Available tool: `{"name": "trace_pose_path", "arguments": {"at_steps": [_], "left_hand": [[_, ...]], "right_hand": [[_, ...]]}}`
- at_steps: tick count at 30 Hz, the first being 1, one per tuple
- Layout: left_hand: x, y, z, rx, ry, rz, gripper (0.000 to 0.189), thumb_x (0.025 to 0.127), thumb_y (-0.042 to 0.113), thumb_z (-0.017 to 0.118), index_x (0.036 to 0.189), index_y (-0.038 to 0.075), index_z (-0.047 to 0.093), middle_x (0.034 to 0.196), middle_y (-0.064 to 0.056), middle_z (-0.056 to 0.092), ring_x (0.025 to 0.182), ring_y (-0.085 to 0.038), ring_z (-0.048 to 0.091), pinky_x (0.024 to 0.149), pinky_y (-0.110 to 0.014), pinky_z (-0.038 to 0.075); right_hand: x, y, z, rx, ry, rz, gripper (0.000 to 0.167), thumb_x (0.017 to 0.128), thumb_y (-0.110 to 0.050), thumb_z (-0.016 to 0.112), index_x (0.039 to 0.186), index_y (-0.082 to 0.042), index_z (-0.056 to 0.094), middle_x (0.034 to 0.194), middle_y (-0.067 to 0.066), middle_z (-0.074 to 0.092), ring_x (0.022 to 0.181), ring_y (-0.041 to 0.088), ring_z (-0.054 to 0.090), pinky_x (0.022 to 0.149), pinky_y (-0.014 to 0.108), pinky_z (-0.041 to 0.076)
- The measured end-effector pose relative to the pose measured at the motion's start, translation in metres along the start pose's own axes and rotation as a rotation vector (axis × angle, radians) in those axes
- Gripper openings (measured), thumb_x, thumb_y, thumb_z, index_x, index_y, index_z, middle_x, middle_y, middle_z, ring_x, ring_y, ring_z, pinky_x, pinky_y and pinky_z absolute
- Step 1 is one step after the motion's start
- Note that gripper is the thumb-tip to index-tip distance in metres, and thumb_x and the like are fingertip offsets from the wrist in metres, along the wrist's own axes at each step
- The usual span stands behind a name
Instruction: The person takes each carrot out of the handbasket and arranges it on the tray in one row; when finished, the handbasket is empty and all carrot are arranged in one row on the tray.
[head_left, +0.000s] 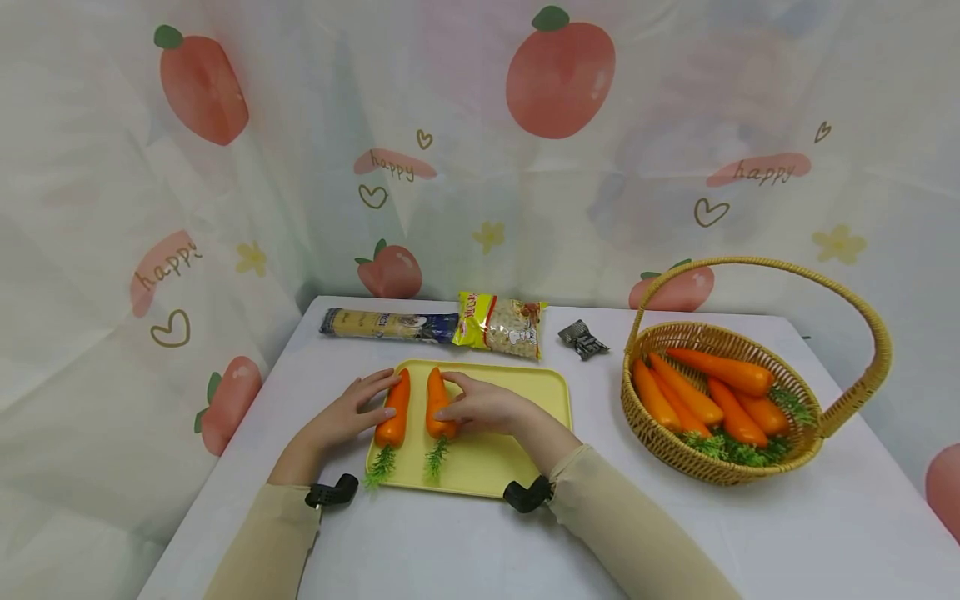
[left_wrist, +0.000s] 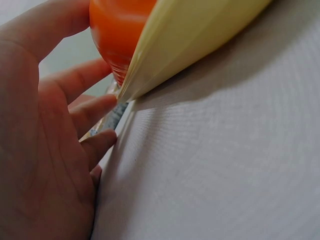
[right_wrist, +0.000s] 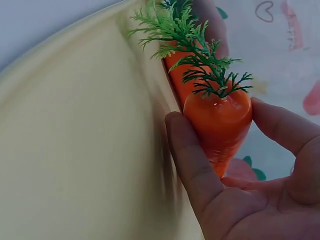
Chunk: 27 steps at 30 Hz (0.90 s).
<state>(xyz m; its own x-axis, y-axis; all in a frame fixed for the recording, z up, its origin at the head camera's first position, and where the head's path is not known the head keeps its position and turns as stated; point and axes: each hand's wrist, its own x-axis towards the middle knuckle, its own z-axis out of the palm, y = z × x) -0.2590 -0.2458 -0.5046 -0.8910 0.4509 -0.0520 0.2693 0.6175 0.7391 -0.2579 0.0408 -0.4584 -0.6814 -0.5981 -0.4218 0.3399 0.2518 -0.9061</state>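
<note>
Two orange carrots with feathery green tops lie side by side over a yellow tray (head_left: 495, 467), tips pointing away. At the left carrot (head_left: 394, 417), my left hand (head_left: 341, 421) rests its thumb and index finger against the side, fingers extended. The left wrist view shows the other fingers (left_wrist: 95, 112) spread beside the tray's edge. My right hand (head_left: 487, 406) pinches the right carrot (head_left: 438, 408) between thumb and fingers. In the right wrist view, the thumb (right_wrist: 280, 122) presses one side of this carrot (right_wrist: 217, 120), with a finger along the other, close over the tray.
On the right stands a wicker basket (head_left: 652, 454) with a tall handle, holding several carrots. Along the back lie a long pasta packet (head_left: 386, 324), a yellow-and-clear food bag (head_left: 506, 325) and a small dark packet (head_left: 582, 339). A patterned cloth hangs behind the white table.
</note>
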Motion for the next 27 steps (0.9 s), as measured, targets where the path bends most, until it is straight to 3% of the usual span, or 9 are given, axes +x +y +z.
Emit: {"name": "trace_pose_path", "arguments": {"at_steps": [9,17,27], "left_hand": [[0.000,-0.001,0.001,0.013,0.006,-0.023,0.064,0.095,0.051,0.059,0.152,0.031,0.040,0.166,0.001,0.021,0.154,-0.038,0.004,0.120,-0.065,0.000],[0.000,-0.002,0.002,0.018,0.012,0.007,0.060,0.097,0.049,0.057,0.152,0.031,0.040,0.165,-0.002,0.022,0.154,-0.039,0.006,0.120,-0.066,0.000],[0.000,-0.002,0.003,0.047,0.020,0.090,0.055,0.099,0.043,0.055,0.151,0.029,0.041,0.164,-0.006,0.025,0.153,-0.037,0.015,0.121,-0.063,-0.002]], "right_hand": [[0.015,-0.001,0.012,-0.006,0.009,-0.016,0.085,0.092,-0.014,0.070,0.159,-0.018,0.017,0.119,0.020,0.059,0.081,0.021,0.068,0.084,0.039,0.060],[0.020,-0.005,0.021,-0.045,0.029,-0.014,0.088,0.090,-0.016,0.073,0.158,-0.020,0.019,0.121,0.016,0.060,0.074,0.021,0.069,0.077,0.038,0.061],[0.028,-0.002,0.021,-0.144,0.022,-0.009,0.088,0.089,-0.024,0.075,0.159,-0.024,0.020,0.094,0.012,0.069,0.070,0.024,0.068,0.071,0.038,0.062]]}}
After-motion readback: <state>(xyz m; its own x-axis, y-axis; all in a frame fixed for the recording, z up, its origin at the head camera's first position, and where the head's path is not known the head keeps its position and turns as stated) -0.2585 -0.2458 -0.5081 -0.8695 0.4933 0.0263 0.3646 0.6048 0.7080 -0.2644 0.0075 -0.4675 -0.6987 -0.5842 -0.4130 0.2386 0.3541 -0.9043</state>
